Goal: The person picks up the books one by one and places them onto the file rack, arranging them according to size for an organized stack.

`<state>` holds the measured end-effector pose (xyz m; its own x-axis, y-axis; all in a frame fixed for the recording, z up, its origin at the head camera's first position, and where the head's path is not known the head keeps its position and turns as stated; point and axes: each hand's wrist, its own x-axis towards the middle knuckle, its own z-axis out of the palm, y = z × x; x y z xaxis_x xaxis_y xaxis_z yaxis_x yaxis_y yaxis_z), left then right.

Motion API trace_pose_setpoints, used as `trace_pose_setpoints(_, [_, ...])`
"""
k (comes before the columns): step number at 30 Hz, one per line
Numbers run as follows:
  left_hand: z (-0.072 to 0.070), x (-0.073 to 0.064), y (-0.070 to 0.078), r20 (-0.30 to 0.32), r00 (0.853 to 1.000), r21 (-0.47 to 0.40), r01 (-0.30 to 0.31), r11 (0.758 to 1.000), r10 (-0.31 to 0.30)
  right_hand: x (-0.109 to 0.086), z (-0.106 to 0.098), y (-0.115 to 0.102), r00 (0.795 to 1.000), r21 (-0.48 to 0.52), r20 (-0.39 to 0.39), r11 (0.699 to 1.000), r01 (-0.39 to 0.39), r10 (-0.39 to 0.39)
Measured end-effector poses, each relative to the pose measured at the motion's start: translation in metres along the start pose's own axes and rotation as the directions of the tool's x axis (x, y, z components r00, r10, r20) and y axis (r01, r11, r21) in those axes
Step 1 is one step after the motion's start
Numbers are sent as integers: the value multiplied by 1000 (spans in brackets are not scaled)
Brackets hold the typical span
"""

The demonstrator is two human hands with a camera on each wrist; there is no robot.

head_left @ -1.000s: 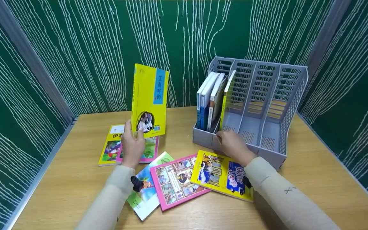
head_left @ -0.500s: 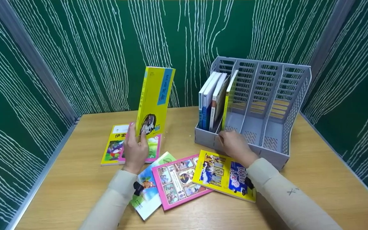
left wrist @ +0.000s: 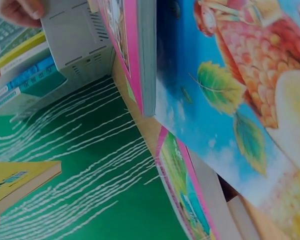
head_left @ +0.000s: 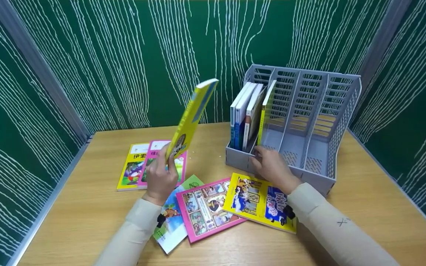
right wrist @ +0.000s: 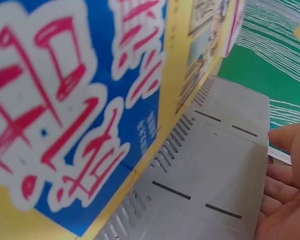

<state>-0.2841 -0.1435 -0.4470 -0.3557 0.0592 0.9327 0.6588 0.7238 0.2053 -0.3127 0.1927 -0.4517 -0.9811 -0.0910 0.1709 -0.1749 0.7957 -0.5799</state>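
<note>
currently l hand [head_left: 162,179] grips thick yellow bk [head_left: 192,120] near its lower end; bk is tilted, up in air over table [head_left: 68,214], left of grey rack [head_left: 318,180]. r hand [head_left: 275,168] is at rack's front rim, fingers bent, right by bottom of thin yellow bk [head_left: 263,123] standing in 2nd comp from left; can't tell if it pinches rim, bk or neither. leftmost comp: 3 bks [head_left: 242,114], standing, leaning a bit. nearer the person, flat: yellow comic [head_left: 255,199] partly atop pink bk [head_left: 211,210], pink one partly atop green-blue bk [head_left: 174,225]. far left: left pink bk [head_left: 155,147] overlaps left yellow bk [head_left: 131,175].
</note>
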Motion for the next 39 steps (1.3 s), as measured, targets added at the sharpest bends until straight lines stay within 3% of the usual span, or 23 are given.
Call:
trace_pose_setpoints(5, [5, 4, 7, -5, 992, 17, -125, 992, 125, -4, -10, -4, 997, 127, -72, 991, 35, -26])
trace_pose_setpoints(8, [7, 8, 11, -9, 982, 23, -191, 981, 191, -6, -16, -9, 993, 231, -113, 970, 70, -45])
trace_pose_setpoints(13, [7, 14, 16, 13, 959, 38, -285, 958, 284, -12, -27, -20, 991, 454, -127, 885, 105, -52])
trace_pose_setpoints(16, [9, 16, 17, 29, 940, 56, -340, 939, 339, -18, -35, -29, 990, 531, -132, 839, 120, -58])
trace_pose_setpoints(22, [16, 19, 17, 43, 900, 106, -435, 894, 433, -29, -49, -46, 989, 618, -121, 773, 145, -88])
trace_pose_setpoints(26, [20, 22, 20, 55, 884, 139, -467, 873, 464, -36, -56, -56, 987, 684, -85, 712, 157, -136])
trace_pose_setpoints(32, [25, 28, 26, 85, 862, 169, -507, 845, 500, -48, -63, -67, 977, 737, -32, 655, 167, -213])
trace_pose_setpoints(36, [28, 31, 28, 116, 837, 188, -546, 816, 534, -53, -65, -74, 964, 807, -25, 564, 176, -264])
trace_pose_setpoints(39, [28, 31, 29, 122, 814, 208, -581, 787, 568, -55, -66, -77, 952, 870, -33, 460, 177, -304])
